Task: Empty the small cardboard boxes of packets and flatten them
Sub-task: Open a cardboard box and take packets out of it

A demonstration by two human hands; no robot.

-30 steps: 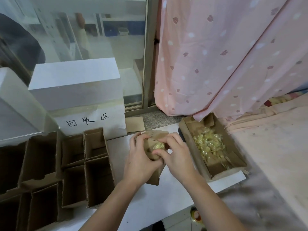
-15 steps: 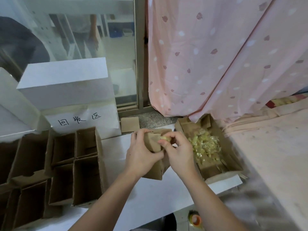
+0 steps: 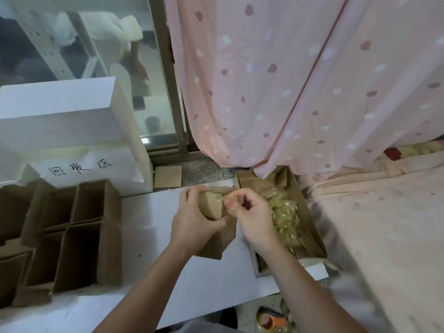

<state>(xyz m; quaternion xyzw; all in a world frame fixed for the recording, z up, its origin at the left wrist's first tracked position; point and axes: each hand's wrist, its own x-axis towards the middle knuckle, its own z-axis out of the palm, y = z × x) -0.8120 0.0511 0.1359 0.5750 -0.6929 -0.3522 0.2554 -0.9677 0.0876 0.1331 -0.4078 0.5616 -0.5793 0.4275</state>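
A small brown cardboard box (image 3: 212,209) is held over the white tabletop (image 3: 149,212) with its open end facing right. My left hand (image 3: 194,222) grips it from the left, thumb under its near side. At the box's mouth my right hand (image 3: 249,219) pinches a clear yellowish packet (image 3: 228,197). Just right of the hands lies a long open carton (image 3: 312,227) holding a heap of the same packets (image 3: 284,212).
Several open brown boxes (image 3: 72,231) stand packed together at the left. Behind them sits a white box with handwritten characters (image 3: 79,167). A pink spotted curtain (image 3: 300,80) hangs at the back; pink bedding (image 3: 384,224) lies to the right. A cardboard scrap (image 3: 167,176) lies by the window.
My right hand has drawn a packet out of the box's mouth and moved right toward the carton. The box has stayed in my left hand.
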